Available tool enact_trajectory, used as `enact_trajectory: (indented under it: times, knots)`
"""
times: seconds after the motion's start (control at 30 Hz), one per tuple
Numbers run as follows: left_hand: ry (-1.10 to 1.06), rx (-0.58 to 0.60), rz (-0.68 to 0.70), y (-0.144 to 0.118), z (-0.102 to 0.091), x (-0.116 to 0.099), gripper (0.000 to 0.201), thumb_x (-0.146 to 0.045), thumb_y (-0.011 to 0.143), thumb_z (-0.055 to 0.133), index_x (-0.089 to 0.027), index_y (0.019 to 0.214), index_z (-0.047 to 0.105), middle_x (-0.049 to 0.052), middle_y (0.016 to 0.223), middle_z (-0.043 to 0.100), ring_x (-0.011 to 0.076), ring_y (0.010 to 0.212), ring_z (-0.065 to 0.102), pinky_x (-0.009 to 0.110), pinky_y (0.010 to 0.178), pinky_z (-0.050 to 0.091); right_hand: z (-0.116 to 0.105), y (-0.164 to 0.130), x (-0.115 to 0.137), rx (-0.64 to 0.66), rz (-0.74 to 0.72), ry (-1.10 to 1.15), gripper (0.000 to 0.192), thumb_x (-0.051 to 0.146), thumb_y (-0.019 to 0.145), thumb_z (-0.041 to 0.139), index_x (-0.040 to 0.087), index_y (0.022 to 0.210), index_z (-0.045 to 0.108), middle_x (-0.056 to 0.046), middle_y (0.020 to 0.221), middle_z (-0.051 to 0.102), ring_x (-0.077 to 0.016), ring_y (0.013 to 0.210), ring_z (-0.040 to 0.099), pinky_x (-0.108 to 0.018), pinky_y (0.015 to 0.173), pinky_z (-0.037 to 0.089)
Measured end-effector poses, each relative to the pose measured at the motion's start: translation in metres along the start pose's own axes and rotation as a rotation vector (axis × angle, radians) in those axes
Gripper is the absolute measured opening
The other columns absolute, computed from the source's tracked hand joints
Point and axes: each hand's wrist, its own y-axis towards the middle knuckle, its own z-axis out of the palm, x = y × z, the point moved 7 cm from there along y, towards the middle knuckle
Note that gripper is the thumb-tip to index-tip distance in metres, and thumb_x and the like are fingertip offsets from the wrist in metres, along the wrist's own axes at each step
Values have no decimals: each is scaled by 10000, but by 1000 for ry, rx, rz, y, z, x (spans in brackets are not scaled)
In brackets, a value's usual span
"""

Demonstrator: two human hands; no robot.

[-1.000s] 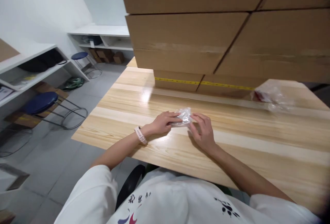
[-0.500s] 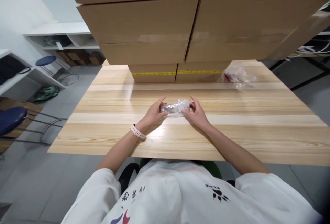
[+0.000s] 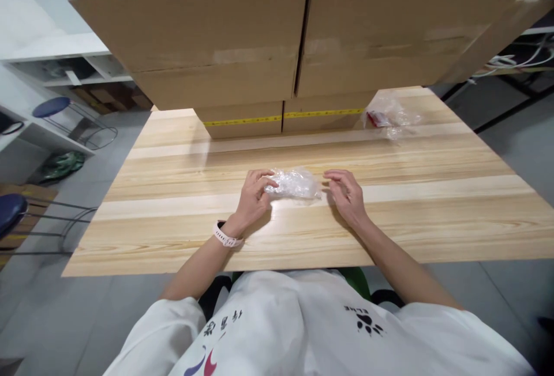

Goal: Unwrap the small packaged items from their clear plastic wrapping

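A crinkled clear plastic-wrapped package [image 3: 296, 184] lies on the wooden table between my hands. My left hand [image 3: 253, 196], with a pale pink watch band at the wrist, pinches the package's left end between thumb and fingers. The wrapping's shine hides what is inside. Just right of the package, my right hand [image 3: 348, 198] is off it, thumb and fingers apart and holding nothing.
Large cardboard boxes [image 3: 208, 36] are stacked along the table's far side. A yellow tape measure [image 3: 242, 120] runs across the lower boxes. Clear plastic with a red item [image 3: 379, 119] lies at the far right of the table [image 3: 433, 214]. Blue stools [image 3: 52, 107] stand left.
My right hand has let go of the package and moved a little right. My left hand still grips the left end, where more loose wrapping now shows. The view has shifted slightly.
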Motion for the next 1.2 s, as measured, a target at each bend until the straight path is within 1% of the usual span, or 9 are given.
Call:
enact_trajectory:
  times: [0.13,0.23,0.37,0.6,0.73,0.83,1.0,1.1,1.2]
  knots:
    - [-15,51,-73,0,10,0,617,-203,893,683,-218,1474,475,152,1483,535,303,1369,489,519,1156,411,31,1,12,192,13,-83,803,487,864,742,252,1560,418,-157,1563,474,-344,1412,462,-575,1129,446]
    - [31,135,-180,-3,23,11,898,-233,836,760,-231,1609,302,164,1441,566,325,1305,515,516,1108,440,42,2,16,220,-22,-132,580,408,897,697,239,1436,568,-140,1405,628,-337,1299,543,-567,1117,435]
    - [76,148,-254,-7,27,26,896,-194,824,751,-234,1611,325,118,1248,668,297,1129,570,497,1038,458,24,4,-4,4,176,52,177,360,908,634,222,988,712,-73,989,735,-248,955,660,-426,891,541]
    - [-42,79,-167,-10,19,30,734,-199,879,687,-290,1560,430,84,1195,654,248,1054,573,425,980,476,-10,-6,-74,-477,641,402,403,370,655,796,208,975,614,-10,898,674,-151,778,611,-272,690,498]
    - [-24,55,-174,-8,17,28,677,-150,848,655,-264,1497,503,69,1111,659,237,1003,578,409,942,488,-34,-5,-81,-574,570,274,598,286,643,763,227,1200,553,-70,1119,638,-200,925,628,-376,812,543]
    - [26,69,-192,-4,16,22,571,-138,830,654,-224,1389,579,80,1136,671,246,1040,582,419,962,487,-55,-5,-41,-637,303,-104,588,250,799,668,242,1369,522,-134,1362,567,-281,1191,574,-535,1043,469]
    - [-115,20,-240,-3,13,16,212,-236,878,676,-215,1088,661,85,1156,689,249,1105,600,417,985,486,4,3,16,-41,-54,-226,378,273,984,496,240,1341,614,-130,1334,653,-312,1304,555,-571,1146,406]
    - [-422,-179,-441,-8,7,29,195,-262,871,700,-229,1055,643,50,1064,700,201,990,650,350,890,524,49,-4,19,357,-96,-218,470,362,1007,498,207,1446,563,-146,1493,582,-320,1389,507,-554,1160,412]
    - [-736,-461,-658,-14,-1,50,336,-274,749,824,-220,1019,633,25,971,710,172,855,671,305,778,541,63,-10,13,488,-95,-283,454,379,1039,470,227,1451,586,-118,1569,528,-314,1440,461,-551,1193,376]
